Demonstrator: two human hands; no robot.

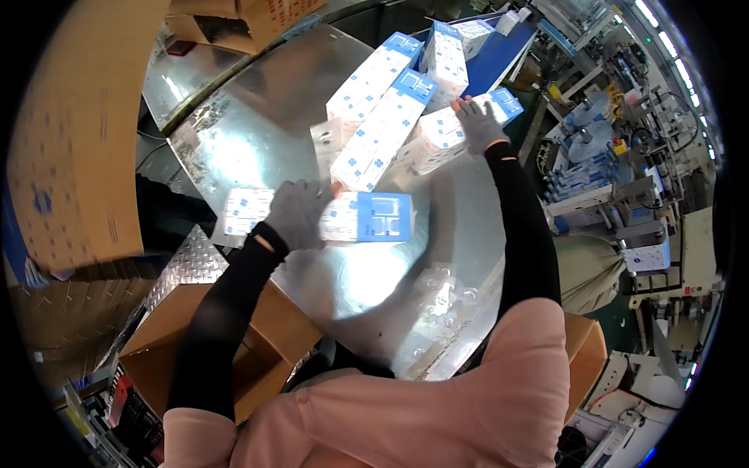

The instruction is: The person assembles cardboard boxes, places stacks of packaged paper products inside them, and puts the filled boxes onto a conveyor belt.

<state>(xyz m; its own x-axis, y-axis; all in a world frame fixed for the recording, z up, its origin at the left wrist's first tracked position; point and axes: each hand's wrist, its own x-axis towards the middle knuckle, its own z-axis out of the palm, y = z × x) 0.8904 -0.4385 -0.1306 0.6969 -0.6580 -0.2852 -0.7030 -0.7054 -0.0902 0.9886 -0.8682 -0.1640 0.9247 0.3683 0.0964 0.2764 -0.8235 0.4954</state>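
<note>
My left hand (298, 214), in a grey fingertip-less glove, is closed across the middle of a long white carton (384, 218) with a blue end and a small blue pattern. That carton lies crosswise on the near part of a round metal table (460, 203). My right hand (478, 125), gloved alike, grips another such carton (438, 134) from above, farther off to the right. Its fingertips reach over the far edge. Between the hands, two more cartons (382, 129) (373, 78) lie slanted side by side. A further carton (445, 58) rests behind them.
A blue conveyor belt (505, 58) carrying more cartons meets the table at the far right. Open brown cardboard boxes stand near my left side (285, 324) and at the back left (265, 19). A large cardboard sheet (78, 140) rises at left; machinery (601, 156) fills the right.
</note>
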